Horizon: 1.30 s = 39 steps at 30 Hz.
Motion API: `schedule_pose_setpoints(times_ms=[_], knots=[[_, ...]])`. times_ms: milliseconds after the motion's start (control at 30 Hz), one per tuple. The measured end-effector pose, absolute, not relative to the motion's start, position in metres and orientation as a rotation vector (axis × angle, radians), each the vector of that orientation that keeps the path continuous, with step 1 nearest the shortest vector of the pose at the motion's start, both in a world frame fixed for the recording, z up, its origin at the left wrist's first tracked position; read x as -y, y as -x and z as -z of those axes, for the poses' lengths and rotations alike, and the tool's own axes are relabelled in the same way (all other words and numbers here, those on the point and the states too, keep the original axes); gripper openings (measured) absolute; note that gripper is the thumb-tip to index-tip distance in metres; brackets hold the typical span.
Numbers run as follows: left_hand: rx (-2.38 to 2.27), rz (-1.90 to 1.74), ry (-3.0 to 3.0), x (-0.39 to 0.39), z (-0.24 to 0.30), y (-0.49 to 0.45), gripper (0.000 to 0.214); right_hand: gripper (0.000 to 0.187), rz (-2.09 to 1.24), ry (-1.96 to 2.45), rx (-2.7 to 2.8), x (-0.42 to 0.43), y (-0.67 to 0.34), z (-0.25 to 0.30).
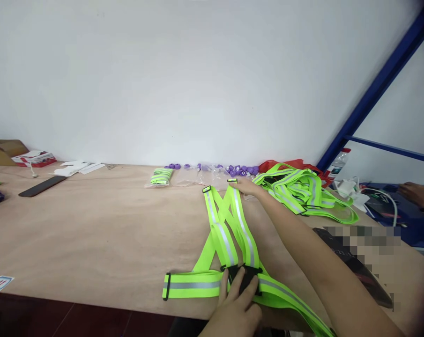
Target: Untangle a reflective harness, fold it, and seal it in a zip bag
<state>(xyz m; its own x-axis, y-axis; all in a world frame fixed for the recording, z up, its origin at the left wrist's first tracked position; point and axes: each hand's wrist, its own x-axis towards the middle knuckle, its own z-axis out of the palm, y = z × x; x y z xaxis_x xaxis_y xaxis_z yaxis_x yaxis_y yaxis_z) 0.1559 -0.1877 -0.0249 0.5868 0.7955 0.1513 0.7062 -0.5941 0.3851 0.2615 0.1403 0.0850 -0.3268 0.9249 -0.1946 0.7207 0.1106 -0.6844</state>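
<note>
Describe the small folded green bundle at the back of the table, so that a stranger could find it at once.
On the wooden table, look along the far edge by the white wall, left of the row of purple caps. The folded bundle lies there in a clear bag, compact, unlike the spread vest and the loose pile.

The strap vest [229,234] in the lower middle is bright yellow-green with shiny grey stripes and a black buckle [246,277]. The table [92,224] is light brown. Small caps [241,170] behind are purple. The pole [380,84] at upper right is blue.
</note>
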Motion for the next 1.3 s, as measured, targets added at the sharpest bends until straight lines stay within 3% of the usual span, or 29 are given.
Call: schedule_pose_setpoints(times_ms=[167,333,433,567,700,967,1300], knots=[[-1.226,-0.453,-2.305,0.193,-0.019,-0.15,0.056,0.027,-0.663,1.695,2.294,-0.112,-0.298,-0.088],[-1.284,-0.462,-2.29,0.186,-0.033,-0.148,0.056,0.027,-0.517,1.56,2.337,-0.021,-0.354,-0.102],[-1.36,-0.461,-2.305,0.179,-0.031,-0.151,0.058,0.039,-0.392,1.535,2.222,0.054,-0.393,-0.093],[-1.392,-0.457,-2.313,0.176,-0.031,-0.153,0.061,0.048,-0.517,1.593,2.2,0.132,-0.434,-0.06],[-1.363,-0.474,-2.395,0.176,-0.028,-0.151,0.071,0.054,-0.715,1.552,2.197,0.155,-0.45,-0.035],[-1.407,-0.782,-2.393,0.167,-0.012,-0.13,0.042,0.037,-0.716,1.494,2.204,0.127,-0.452,-0.034],[-1.673,-0.805,-2.336,0.174,-0.022,-0.132,0.041,0.038,-0.717,1.469,2.246,0.127,-0.455,-0.026]])
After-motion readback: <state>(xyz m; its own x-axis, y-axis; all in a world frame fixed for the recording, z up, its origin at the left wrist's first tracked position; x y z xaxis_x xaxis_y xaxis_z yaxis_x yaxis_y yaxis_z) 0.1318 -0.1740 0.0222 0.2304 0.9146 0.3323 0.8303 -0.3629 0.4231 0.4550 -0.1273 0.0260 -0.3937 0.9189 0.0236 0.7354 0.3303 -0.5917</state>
